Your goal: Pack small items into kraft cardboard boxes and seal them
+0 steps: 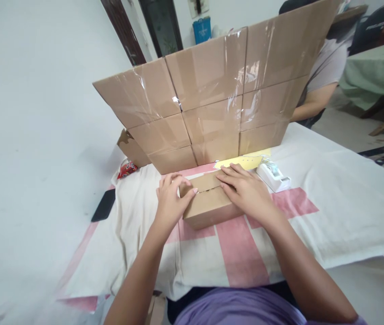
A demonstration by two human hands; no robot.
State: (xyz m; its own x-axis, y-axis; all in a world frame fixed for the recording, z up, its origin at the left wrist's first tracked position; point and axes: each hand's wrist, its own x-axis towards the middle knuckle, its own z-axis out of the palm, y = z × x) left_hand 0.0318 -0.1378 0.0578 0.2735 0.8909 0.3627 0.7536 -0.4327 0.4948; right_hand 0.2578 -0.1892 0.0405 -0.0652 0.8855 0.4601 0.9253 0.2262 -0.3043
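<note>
A small brown cardboard box (208, 210) lies on the cloth-covered table in front of me, its top flaps folded in so that a seam runs along the middle. At its left end my left hand (173, 196) grips the box, with the thumb on top by the seam and the fingers curved over the far corner. My right hand (248, 189) lies flat on the right part of the top, fingers stretched out over the flaps. Just right of that hand stands a white tape dispenser (275, 176) with clear tape.
Behind the box rises a wall of taped cardboard boxes (212, 95). A yellow sheet (242, 161) lies at its foot. To the left are a red packet (127, 169) and a black phone (104, 205). Another person's arm (317, 101) shows behind the wall at right.
</note>
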